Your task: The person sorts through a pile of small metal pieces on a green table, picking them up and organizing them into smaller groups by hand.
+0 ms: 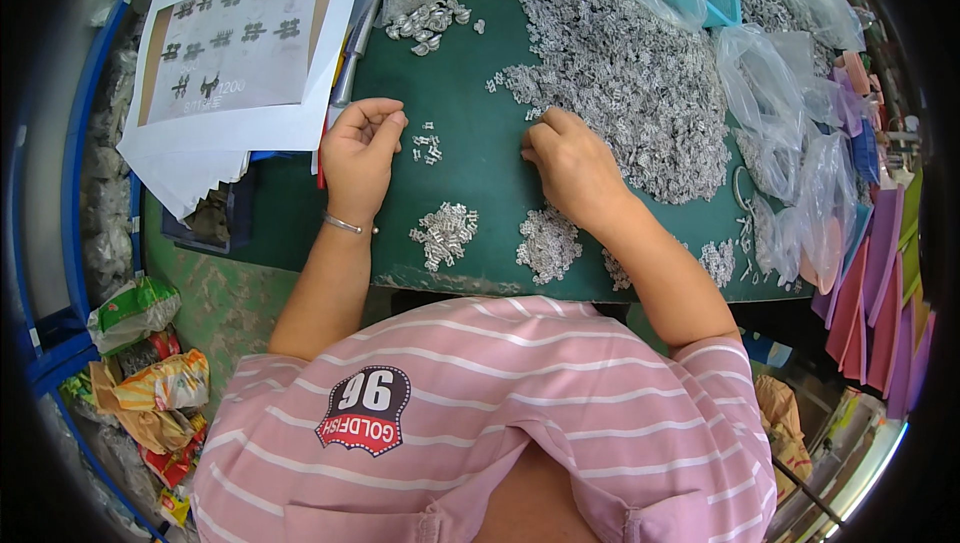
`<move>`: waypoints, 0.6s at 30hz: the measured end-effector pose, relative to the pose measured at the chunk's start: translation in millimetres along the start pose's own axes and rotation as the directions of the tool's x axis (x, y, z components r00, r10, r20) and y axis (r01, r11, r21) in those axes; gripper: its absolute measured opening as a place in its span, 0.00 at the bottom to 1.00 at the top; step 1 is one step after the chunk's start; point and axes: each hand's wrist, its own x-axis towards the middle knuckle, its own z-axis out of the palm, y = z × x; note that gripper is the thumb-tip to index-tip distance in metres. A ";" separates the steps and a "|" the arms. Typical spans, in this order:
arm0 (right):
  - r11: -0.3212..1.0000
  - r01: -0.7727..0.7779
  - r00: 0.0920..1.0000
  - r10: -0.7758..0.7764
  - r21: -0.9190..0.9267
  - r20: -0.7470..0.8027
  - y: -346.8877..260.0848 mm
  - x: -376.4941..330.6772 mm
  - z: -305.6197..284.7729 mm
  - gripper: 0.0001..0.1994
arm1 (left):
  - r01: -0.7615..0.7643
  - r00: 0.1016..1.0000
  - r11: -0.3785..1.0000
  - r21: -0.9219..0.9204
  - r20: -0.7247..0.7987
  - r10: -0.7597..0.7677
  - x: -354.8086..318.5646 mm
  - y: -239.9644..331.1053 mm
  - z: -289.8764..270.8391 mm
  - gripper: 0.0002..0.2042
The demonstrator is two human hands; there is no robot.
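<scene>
R hand (572, 165) fingers pressed into big parts heap (640, 83) edge, centre-right, picking; L hand (360, 148) curled loosely by small cluster (428, 146), grip contents unclear.

Big heap of metal parts (640, 83) at back right of desk (480, 173). Bags (790, 143) along right edge, paper sheets (240, 53) at back left. Small cluster of parts (428, 148) between hands: left hand (360, 158), right hand (570, 168) at heap's near edge. Two small piles (445, 233) (548, 243) along near edge.
</scene>
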 end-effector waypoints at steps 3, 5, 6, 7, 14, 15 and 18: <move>1.000 0.001 1.000 -0.001 0.021 0.006 0.1 -2.6 -1.8 0.04 | 0.005 1.000 1.000 0.031 -0.003 -0.005 -1.2 2.5 0.4 0.06; 0.999 0.017 1.000 -0.016 0.052 -0.020 -0.2 -4.4 -1.9 0.04 | -0.001 1.000 1.000 0.024 0.001 0.001 -0.7 1.8 0.9 0.06; 0.999 0.030 0.999 -0.029 0.045 -0.014 -0.5 -5.1 -2.3 0.04 | -0.005 1.000 1.000 0.022 0.002 0.005 -0.4 2.0 0.6 0.06; 0.998 0.043 0.999 -0.042 0.039 -0.008 -0.8 -6.0 -3.0 0.04 | -0.003 1.000 1.000 0.020 0.006 0.003 -0.3 2.5 0.1 0.06; 0.932 0.227 0.974 -0.209 0.284 -0.092 -42.7 -18.2 16.6 0.10 | -0.024 1.000 0.999 0.042 0.005 0.024 1.1 -0.4 0.7 0.06; 0.912 0.243 0.970 -0.225 0.331 -0.093 -54.5 -19.5 18.7 0.10 | -0.030 1.000 0.998 0.047 0.002 0.030 0.8 -0.9 0.0 0.06; 0.927 0.197 0.980 -0.189 0.318 -0.055 -55.7 -20.3 14.5 0.10 | -0.030 1.000 0.998 0.047 0.006 0.029 -0.1 -1.6 -2.4 0.06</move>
